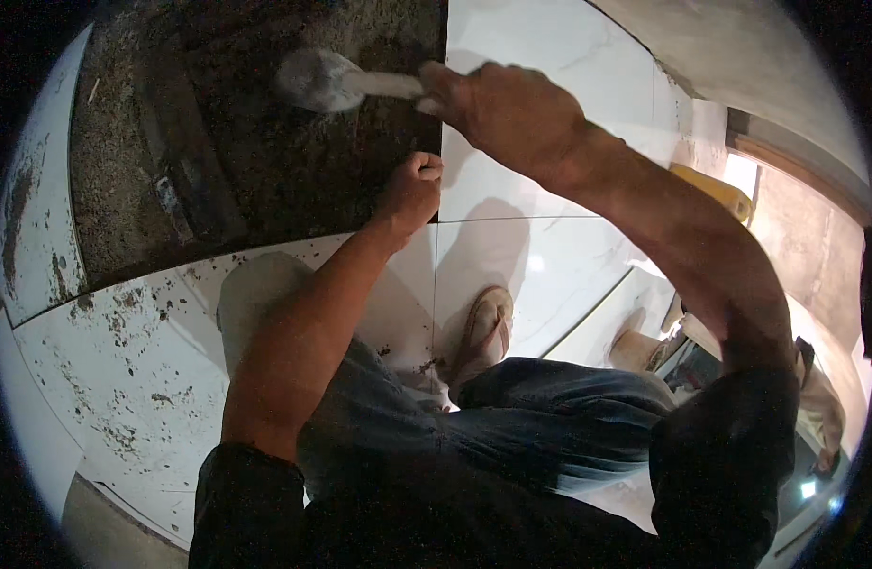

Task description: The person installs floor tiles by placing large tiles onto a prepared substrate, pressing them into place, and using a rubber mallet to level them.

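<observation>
My right hand [512, 123] grips the pale handle of a mallet [317, 81], whose dusty grey-white head is over a dark, rough square of bedding [256, 161]. My left hand [412, 190] is closed at the right edge of that dark square, beside the seam with a white marbled tile [540, 57]; whatever its fingertips grip, if anything, is hidden. A narrow, pale-smeared strip [172, 204] lies on the left part of the dark surface.
White tiles [123, 398] spattered with dark material border the square. My sandalled foot [485, 322] rests on tile below my hands. At right are a yellow object [735, 199], a bucket-like container [630, 346] and some clutter. A wall [777, 57] bounds the upper right.
</observation>
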The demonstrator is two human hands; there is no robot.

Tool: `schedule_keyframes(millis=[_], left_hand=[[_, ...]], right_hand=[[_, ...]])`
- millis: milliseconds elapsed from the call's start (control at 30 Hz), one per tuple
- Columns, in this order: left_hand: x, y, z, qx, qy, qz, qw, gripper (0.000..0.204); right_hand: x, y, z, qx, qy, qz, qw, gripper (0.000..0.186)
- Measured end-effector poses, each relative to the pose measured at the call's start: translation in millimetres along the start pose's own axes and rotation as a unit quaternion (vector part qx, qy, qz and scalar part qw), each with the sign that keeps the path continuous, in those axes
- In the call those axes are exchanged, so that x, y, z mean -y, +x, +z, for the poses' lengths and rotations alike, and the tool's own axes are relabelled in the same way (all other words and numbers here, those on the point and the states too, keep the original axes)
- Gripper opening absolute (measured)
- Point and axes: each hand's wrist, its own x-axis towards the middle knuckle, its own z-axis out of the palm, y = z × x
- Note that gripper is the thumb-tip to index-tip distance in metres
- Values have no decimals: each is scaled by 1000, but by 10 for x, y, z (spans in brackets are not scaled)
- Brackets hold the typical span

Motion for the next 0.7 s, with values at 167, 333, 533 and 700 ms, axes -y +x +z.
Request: schedule_keyframes(millis=[167,333,533,700], left_hand=[[166,29,93,25,-38,76,996,29],[392,-287,223,-193,452,205,846,53],[428,-238,275,-134,536,121,825,50],[328,-214,324,-120,493,83,858,44]], right_hand=[[-472,-282,217,51,20,4,999,31],[-596,-1337,341,-8,327,239,914,42],[-169,-2913,1681,-50,559,385,733,44],[719,-3365,2473,-106,734,473,475,47]])
